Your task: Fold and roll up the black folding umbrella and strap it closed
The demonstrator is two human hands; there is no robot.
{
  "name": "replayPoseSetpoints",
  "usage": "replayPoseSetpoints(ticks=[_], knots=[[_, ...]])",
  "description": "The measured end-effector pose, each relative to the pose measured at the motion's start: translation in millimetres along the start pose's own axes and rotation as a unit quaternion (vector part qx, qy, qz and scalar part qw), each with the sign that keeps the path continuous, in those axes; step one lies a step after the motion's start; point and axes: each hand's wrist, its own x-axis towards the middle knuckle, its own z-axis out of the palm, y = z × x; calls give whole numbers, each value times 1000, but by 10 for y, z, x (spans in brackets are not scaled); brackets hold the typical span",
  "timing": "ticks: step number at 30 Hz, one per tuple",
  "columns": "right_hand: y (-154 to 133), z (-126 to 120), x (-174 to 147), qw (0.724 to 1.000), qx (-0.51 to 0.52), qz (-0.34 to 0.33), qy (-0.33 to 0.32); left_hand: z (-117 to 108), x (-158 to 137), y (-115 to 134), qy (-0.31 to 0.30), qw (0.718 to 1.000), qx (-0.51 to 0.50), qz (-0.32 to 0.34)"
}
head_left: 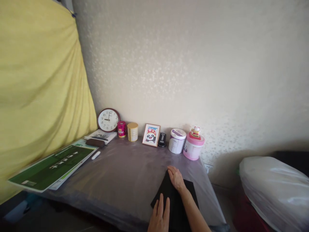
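A flat black piece point(172, 199), perhaps folded cloth, lies near the front right of the table. My left hand point(159, 214) rests on its near left part, palm down, with the fingers stretched out and apart. Farther back, my right hand point(175, 178) lies flat over the piece's far left corner, fingers extended. Neither hand grips anything. My right forearm crosses the black piece and hides some of it, and its near end runs out of the picture.
Along the wall stand a clock point(108, 120), a pink tin point(121, 129), a yellow tin point(132, 132), a panda picture point(151, 135), a black stand point(162, 140) and two tubs point(177, 143). Green printed sheets point(54, 166) lie left. A plastic-covered bundle point(275, 190) stands right of the table point(116, 183).
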Motion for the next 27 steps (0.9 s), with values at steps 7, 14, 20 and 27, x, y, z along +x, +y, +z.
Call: replayPoseSetpoints(ticks=[7,14,20,27], knots=[[283,-342,-158,993,-22,103,56,-538,-198,284,-55,998,4,-40],[452,-797,-890,972,-11,220,86,-762,-380,383,-67,997,-17,-27],[131,-864,-1078,968,26,247,26,-797,-427,407,-63,997,-18,-37],[67,-847,-1063,970,-29,241,9,-813,-468,425,-42,998,-10,-35]])
